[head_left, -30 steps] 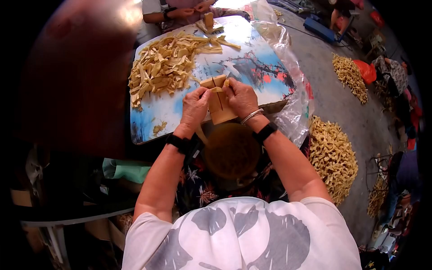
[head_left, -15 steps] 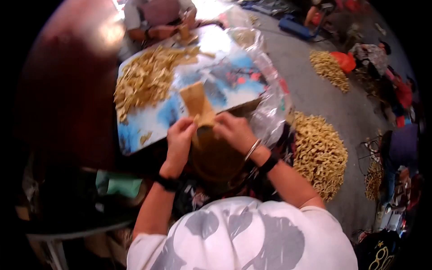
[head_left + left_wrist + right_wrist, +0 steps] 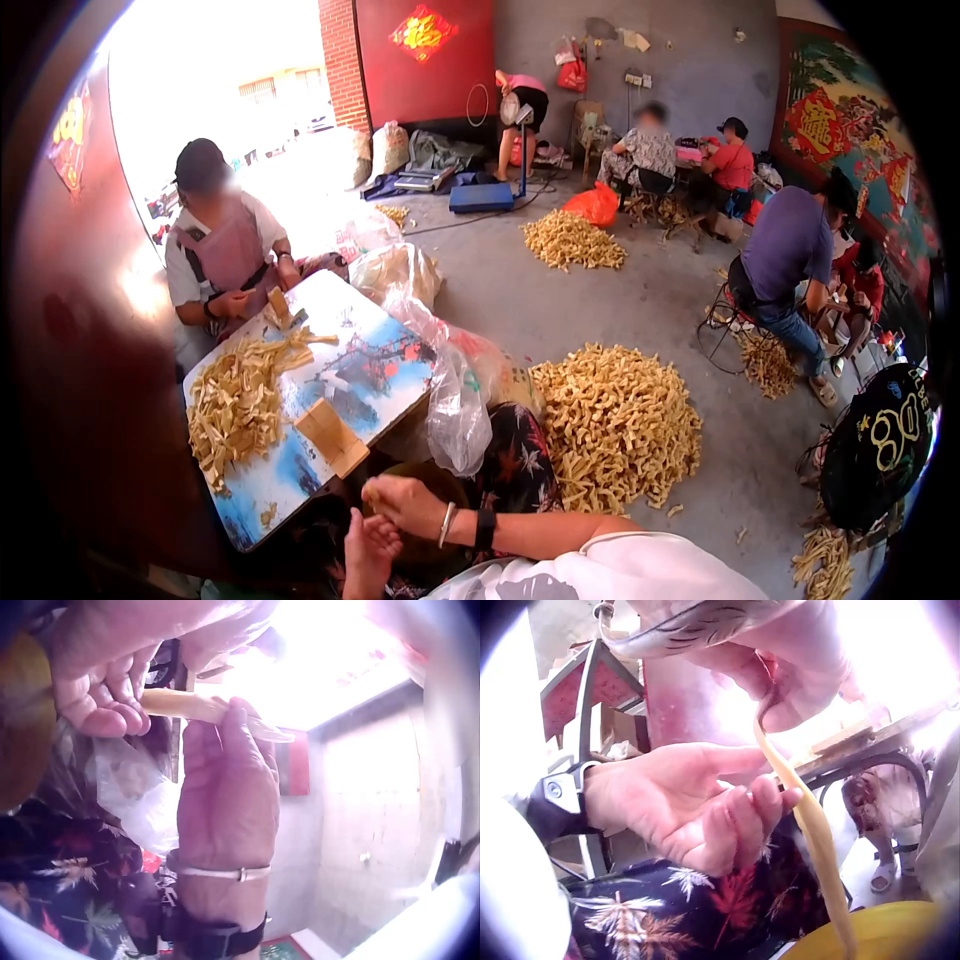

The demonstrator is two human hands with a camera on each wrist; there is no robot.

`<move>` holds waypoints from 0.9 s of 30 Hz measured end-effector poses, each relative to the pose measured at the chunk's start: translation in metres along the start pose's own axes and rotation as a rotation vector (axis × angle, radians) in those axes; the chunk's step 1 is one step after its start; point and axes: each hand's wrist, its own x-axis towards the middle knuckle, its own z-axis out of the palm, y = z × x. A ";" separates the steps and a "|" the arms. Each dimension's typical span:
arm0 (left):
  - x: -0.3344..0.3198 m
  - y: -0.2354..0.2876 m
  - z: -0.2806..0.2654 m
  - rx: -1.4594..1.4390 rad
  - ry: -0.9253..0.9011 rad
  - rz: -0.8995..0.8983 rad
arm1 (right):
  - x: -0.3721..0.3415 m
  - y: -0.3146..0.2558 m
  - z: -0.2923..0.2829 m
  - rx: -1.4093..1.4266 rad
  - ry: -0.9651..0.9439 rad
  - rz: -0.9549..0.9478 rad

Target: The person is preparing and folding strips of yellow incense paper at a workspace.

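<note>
My right hand (image 3: 402,505) pinches one end of a long, pale yellow strip (image 3: 814,832) between thumb and fingers. From there the strip runs down past my left hand toward a yellow basin (image 3: 877,919) over my lap. My left hand (image 3: 370,548) is turned palm up beside the right, its fingers loosely bent and the thumb apart. In the right wrist view, the left fingertips (image 3: 789,796) lie right at the strip. A wooden board (image 3: 332,438) sits on the near edge of the painted table (image 3: 300,470).
Loose yellow strips (image 3: 240,400) are heaped on the table's left. Clear plastic bags (image 3: 458,410) hang at its right side. Large piles of knotted yellow pieces (image 3: 620,425) lie on the floor. One person (image 3: 225,240) sits across the table; others work farther back.
The head view has swung up and right toward the room. Both hands have left the wooden board and come back over my lap, the right one drawing up a strip.
</note>
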 end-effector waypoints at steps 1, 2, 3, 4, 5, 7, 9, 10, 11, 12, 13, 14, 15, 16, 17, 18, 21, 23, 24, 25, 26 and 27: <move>0.002 -0.005 -0.005 -0.069 -0.095 -0.077 | -0.006 -0.007 0.003 0.056 -0.040 0.044; 0.004 -0.010 -0.009 -0.068 -0.113 -0.009 | -0.012 -0.013 0.002 0.029 -0.092 0.041; -0.001 -0.012 -0.005 -0.069 -0.125 0.054 | -0.019 -0.019 0.000 0.007 -0.145 0.044; -0.004 -0.011 -0.001 -0.019 -0.137 0.095 | -0.025 -0.020 0.002 -0.019 -0.161 0.088; -0.005 -0.008 0.005 0.029 -0.148 0.135 | -0.030 -0.020 0.003 0.005 -0.161 0.095; -0.008 -0.005 0.008 0.108 -0.130 0.158 | -0.037 -0.018 0.005 0.057 -0.159 0.109; -0.006 -0.003 0.007 0.173 -0.077 0.122 | -0.039 -0.016 0.003 0.029 -0.215 0.122; -0.002 -0.003 0.001 0.202 -0.114 0.102 | -0.041 -0.016 0.001 0.014 -0.242 0.129; 0.005 -0.006 -0.011 0.231 -0.151 0.081 | -0.042 -0.017 -0.001 -0.016 -0.201 0.062; 0.003 -0.004 -0.011 0.260 -0.187 0.060 | -0.043 -0.020 -0.006 -0.045 -0.160 -0.005; 0.000 -0.003 -0.011 0.450 -0.159 0.105 | -0.042 -0.023 -0.008 -0.075 -0.121 -0.073; -0.003 -0.002 -0.010 0.638 -0.129 0.150 | -0.039 -0.025 -0.010 -0.123 -0.029 -0.170; -0.010 0.002 -0.003 0.827 -0.098 0.194 | -0.039 -0.021 -0.007 -0.130 0.019 -0.188; -0.017 0.004 0.003 1.185 -0.064 0.466 | -0.040 -0.013 -0.002 -0.137 0.067 -0.207; -0.025 0.007 0.010 1.535 -0.025 0.748 | -0.041 -0.005 0.001 -0.143 0.115 -0.226; -0.031 0.009 0.018 1.878 0.021 1.041 | -0.042 0.001 0.001 0.003 0.038 0.027; -0.047 0.014 0.040 1.970 0.132 1.203 | -0.040 0.003 0.000 0.375 -0.093 0.645; -0.047 0.011 0.049 1.841 0.215 1.302 | -0.031 -0.009 -0.001 0.539 -0.041 0.866; -0.047 0.009 0.051 1.775 0.252 1.350 | -0.030 -0.005 0.001 0.563 -0.085 0.854; -0.045 0.008 0.051 1.736 0.244 1.364 | -0.030 -0.003 0.002 0.541 -0.078 0.808; -0.042 0.007 0.051 1.697 0.237 1.378 | -0.029 -0.001 0.004 0.519 -0.073 0.762; -0.041 0.006 0.051 1.658 0.233 1.391 | -0.028 0.001 0.005 0.498 -0.070 0.716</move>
